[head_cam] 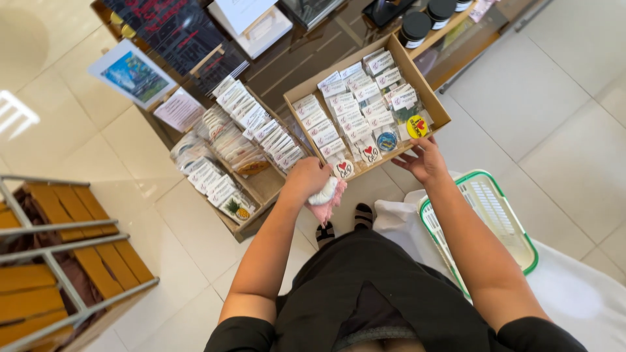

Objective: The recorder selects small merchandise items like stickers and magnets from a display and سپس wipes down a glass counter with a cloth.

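Left hand (pixel 305 180) around cloth (pixel 326 195) (pink-white), just below cardboard box (pixel 427 91).

two cardboard trays (pixel 435 98) of packets – three black-lidded jars (pixel 415 26), one green-rimmed basket (pixel 502 225), one wooden ladder (pixel 72 254), two hands (pixel 425 160)

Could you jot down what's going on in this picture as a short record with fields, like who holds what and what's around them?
Left hand: closed around a pink and white cloth, at the front edge of the cardboard box
Right hand: fingers on the front edge of the cardboard box
Box contents: rows of small white-labelled packets, round stickers in front
Beside it: wooden tray of similar packets
By the right arm: green-rimmed white basket
Floor: pale tiles
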